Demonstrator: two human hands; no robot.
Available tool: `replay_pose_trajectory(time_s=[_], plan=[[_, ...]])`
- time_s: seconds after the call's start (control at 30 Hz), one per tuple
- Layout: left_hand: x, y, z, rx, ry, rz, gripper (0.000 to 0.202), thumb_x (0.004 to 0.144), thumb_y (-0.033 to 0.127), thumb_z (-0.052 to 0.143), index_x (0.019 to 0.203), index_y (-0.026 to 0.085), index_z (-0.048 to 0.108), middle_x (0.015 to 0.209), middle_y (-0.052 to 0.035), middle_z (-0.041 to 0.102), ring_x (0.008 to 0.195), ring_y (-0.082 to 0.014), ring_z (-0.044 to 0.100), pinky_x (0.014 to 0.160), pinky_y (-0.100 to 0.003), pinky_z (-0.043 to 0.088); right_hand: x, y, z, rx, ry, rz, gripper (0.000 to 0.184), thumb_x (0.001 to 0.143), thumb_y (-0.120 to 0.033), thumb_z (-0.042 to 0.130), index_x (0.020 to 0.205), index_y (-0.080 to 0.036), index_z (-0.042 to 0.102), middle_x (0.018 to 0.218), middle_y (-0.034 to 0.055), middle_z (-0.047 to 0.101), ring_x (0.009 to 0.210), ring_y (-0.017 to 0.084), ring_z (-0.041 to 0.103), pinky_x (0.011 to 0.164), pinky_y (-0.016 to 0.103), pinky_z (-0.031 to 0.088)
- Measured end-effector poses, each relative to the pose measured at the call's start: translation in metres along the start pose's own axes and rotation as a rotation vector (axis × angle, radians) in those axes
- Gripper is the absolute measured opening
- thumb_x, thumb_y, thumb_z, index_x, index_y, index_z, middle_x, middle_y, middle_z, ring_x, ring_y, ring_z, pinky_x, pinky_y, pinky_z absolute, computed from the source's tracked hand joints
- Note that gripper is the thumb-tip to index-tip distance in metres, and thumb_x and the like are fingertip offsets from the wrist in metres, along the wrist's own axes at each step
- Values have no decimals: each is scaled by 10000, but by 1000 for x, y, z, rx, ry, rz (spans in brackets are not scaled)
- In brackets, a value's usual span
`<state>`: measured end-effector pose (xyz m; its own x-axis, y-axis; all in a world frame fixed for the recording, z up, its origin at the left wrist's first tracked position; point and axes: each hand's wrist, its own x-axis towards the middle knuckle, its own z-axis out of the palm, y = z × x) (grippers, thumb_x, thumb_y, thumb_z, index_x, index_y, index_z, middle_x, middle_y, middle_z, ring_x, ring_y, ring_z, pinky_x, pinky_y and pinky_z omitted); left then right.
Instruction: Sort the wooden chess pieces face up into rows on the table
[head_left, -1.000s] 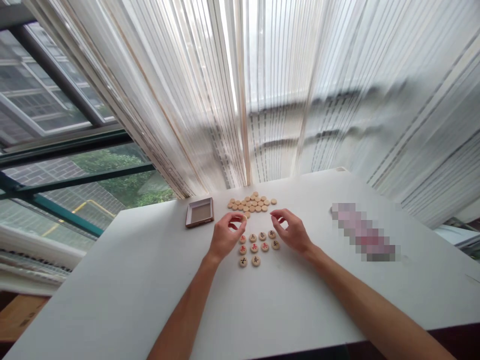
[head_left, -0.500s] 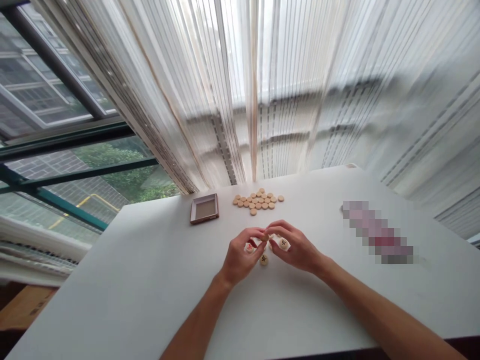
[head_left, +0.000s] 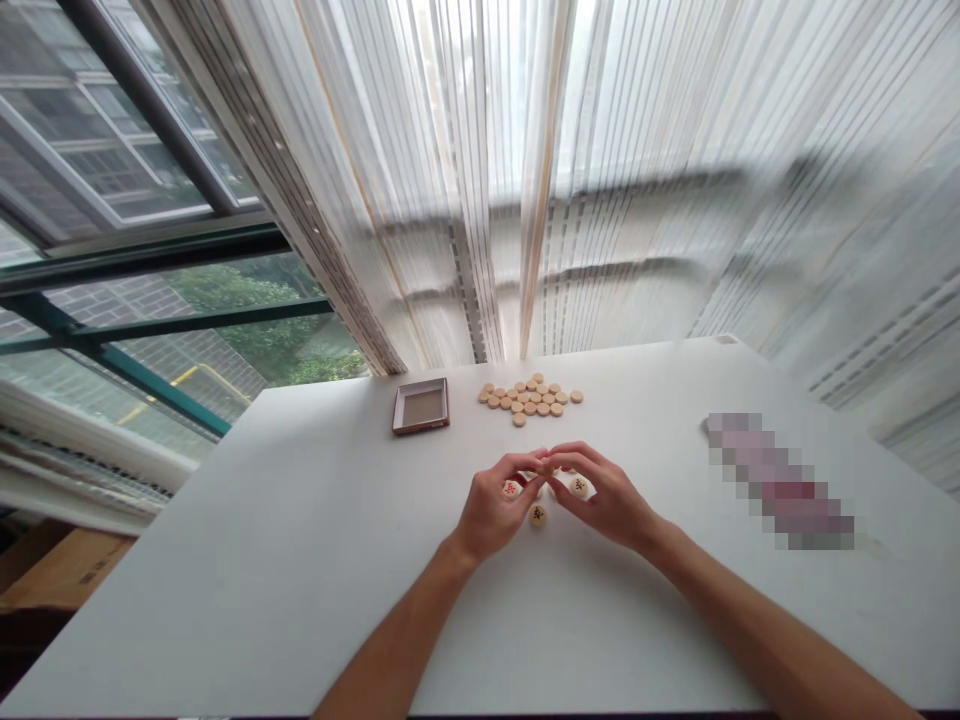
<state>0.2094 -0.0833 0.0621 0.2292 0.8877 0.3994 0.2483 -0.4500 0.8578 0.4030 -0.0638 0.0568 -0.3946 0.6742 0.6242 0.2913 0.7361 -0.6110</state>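
My left hand [head_left: 491,510] and my right hand [head_left: 615,505] meet over the table, fingertips pinched together around a small wooden Chinese chess piece [head_left: 548,467]. Most of that piece is covered by fingers. Below and around them lie a few more Chinese chess pieces face up: a red-marked piece [head_left: 511,488] framed by my left thumb and forefinger, a black-marked piece [head_left: 578,487] inside the curve of my right hand, and another black-marked piece [head_left: 538,515] closer to me. Other pieces behind the fingers show only in part.
Beyond my hands a cluster of plain-side-up wooden pieces [head_left: 530,408] lies on the white table [head_left: 300,560]. To its left stands a shallow open box [head_left: 421,408]. A pixelated pinkish object [head_left: 780,485] lies at right. Curtains [head_left: 502,180] hang behind the table's far edge.
The view has shifted slightly, so everything sits a little further right. My fingertips have drawn closer together over the piece, which is now more hidden.
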Motion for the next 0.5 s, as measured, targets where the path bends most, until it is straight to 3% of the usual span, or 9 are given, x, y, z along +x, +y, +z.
replay_pose_trajectory(time_s=[0.2, 0.33, 0.4, 0.5], plan=[[0, 3, 0, -41, -49, -31, 191, 946, 274, 588, 1120, 223, 647, 1269, -97, 673, 1139, -240, 667, 896, -388, 604, 0, 2, 2, -7, 18, -14, 253, 901, -176, 606, 1129, -281, 640, 1097, 75, 660, 996, 215, 683, 847, 360, 605], [1, 3, -7, 44, -67, 14, 243, 950, 256, 571, 1190, 242, 610, 1339, -89, 623, 1169, -224, 639, 898, -368, 589, 1, 1, 1, -19, 34, -5, 238, 893, -168, 617, 1104, -277, 639, 1078, 71, 661, 957, 207, 685, 818, 348, 607], [11, -4, -14, 147, -17, 51, 276, 951, 265, 565, 1226, 251, 583, 1378, -82, 590, 1236, -226, 589, 957, -389, 554, 2, 1, -1, -29, 54, 5, 219, 886, -166, 625, 1081, -265, 638, 1062, 72, 661, 932, 205, 684, 806, 348, 604], [44, -29, -30, 337, 93, 61, 335, 978, 316, 509, 1306, 251, 528, 1422, -90, 545, 1323, -228, 509, 1085, -445, 450, 3, 2, -3, -33, 78, 32, 192, 885, -155, 619, 1051, -250, 635, 1045, 71, 660, 909, 202, 679, 797, 353, 598]])
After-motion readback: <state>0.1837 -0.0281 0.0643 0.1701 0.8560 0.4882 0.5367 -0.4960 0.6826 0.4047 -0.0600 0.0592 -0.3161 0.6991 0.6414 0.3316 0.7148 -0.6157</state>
